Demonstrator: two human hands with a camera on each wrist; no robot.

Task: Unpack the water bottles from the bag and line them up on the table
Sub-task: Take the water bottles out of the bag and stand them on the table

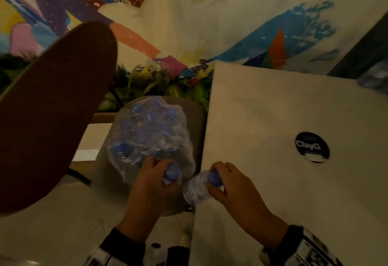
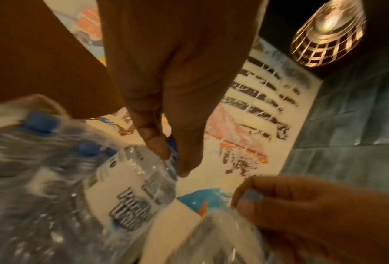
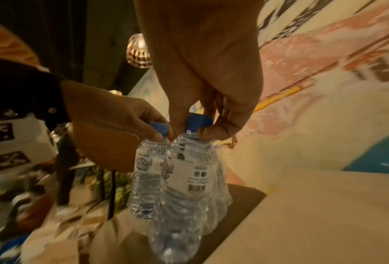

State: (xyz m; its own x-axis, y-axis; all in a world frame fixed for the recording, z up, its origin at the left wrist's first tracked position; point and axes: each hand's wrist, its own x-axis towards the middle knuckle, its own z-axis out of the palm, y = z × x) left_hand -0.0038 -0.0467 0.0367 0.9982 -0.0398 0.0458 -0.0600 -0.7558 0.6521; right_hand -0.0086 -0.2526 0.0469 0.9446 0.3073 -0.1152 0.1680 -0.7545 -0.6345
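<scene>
"ClayG" on round black sticker point(image 1: 312, 147)

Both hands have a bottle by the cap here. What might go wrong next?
1. Left hand and right hand pinch each water bottle only at its blue cap; either may slip.
2. The clear bag sits on a small stool off the table; tugging may topple it.

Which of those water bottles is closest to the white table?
The bottle in the right hand, gripped by its blue cap, hangs beside the table; the left hand's bottle is over the bag.
</scene>
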